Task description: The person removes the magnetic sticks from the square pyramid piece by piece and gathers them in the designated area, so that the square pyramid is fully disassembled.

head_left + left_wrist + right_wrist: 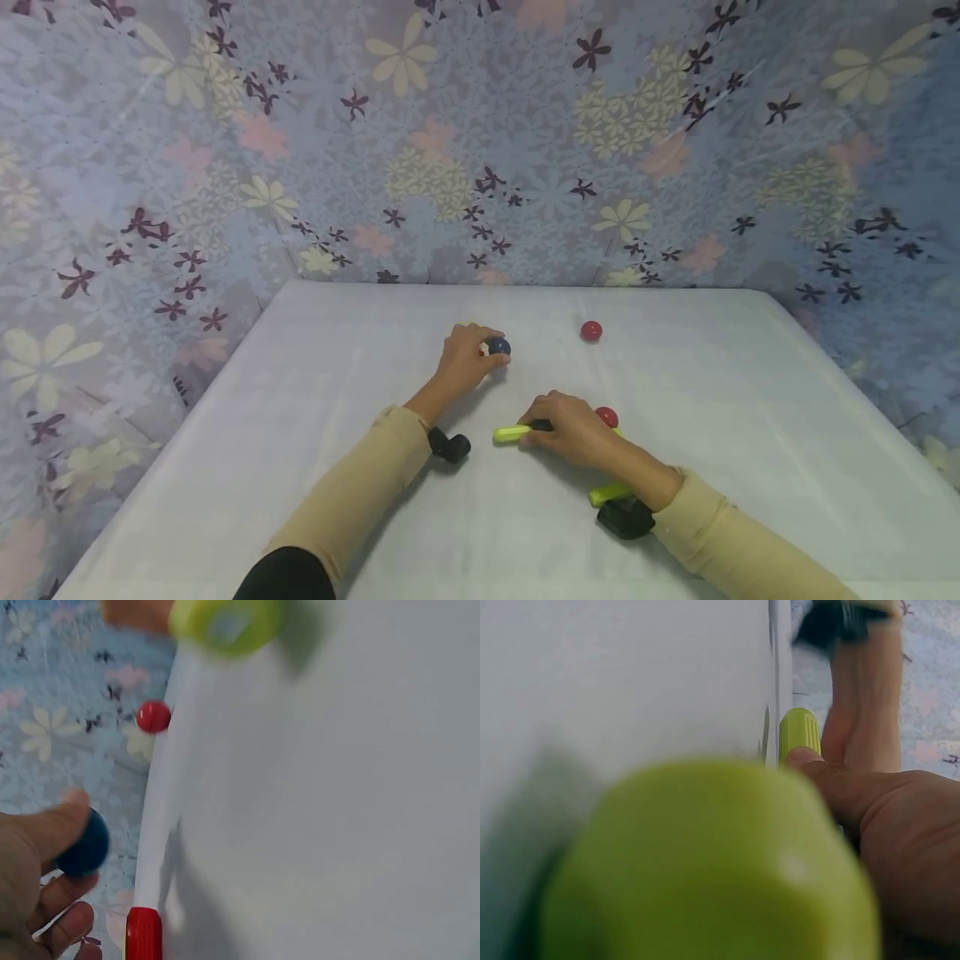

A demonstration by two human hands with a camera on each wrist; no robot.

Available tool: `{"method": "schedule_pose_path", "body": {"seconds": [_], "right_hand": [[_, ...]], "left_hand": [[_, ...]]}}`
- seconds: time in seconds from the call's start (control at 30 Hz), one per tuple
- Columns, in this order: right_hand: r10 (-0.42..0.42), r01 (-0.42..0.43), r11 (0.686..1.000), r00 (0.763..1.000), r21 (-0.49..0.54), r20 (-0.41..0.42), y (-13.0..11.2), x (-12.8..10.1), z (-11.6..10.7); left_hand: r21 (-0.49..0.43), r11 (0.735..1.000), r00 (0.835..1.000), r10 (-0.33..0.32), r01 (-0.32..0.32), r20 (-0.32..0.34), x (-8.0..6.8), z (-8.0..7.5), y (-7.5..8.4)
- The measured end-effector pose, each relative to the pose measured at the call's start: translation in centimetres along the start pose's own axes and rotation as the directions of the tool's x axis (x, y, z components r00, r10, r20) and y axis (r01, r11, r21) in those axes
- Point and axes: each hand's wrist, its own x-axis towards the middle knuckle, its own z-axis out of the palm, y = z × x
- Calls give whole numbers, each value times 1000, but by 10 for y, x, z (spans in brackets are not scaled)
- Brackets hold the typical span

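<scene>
My left hand (467, 354) pinches a dark blue ball (499, 347) between thumb and fingers, low over the back middle of the white table. In the left wrist view a red rounded piece (144, 934) lies right beside these fingers. My right hand (570, 429), closer to the front, grips a lime-green stick (510, 434) with a dark section; its ribbed end (800, 729) points left past the thumb. Lime-green parts (609, 493) also show around the right wrist, and a big blurred one (712, 862) fills the right wrist view. A red ball (606, 417) sits just behind the right hand.
Another red ball (591, 331) rests near the table's back edge, right of the left hand. The white-covered table (750, 400) meets a flowered cloth backdrop (480, 150) behind. Each wrist carries a small black camera (450, 447).
</scene>
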Motion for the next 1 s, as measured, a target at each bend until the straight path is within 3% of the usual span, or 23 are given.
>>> {"method": "schedule_pose_path", "body": {"seconds": [0.17,0.33,0.67,0.83,1.0], "right_hand": [[-38,37,999,999,-16,-24,-2,-1,1],[-57,57,998,998,-19,-38,-2,-3,0],[-33,33,999,999,-38,-20,-3,-7,-5],[32,-33,999,999,-33,-31,-1,-16,-17],[41,-43,999,999,-31,-34,7,-23,-23]], "left_hand": [[192,980,998,-57,56,-1,32,9,4],[268,961,997,-78,73,9,48,13,4],[300,950,991,-113,86,73,53,17,5],[301,949,989,-125,95,81,52,16,6],[297,949,988,-130,102,77,51,14,7]]}}
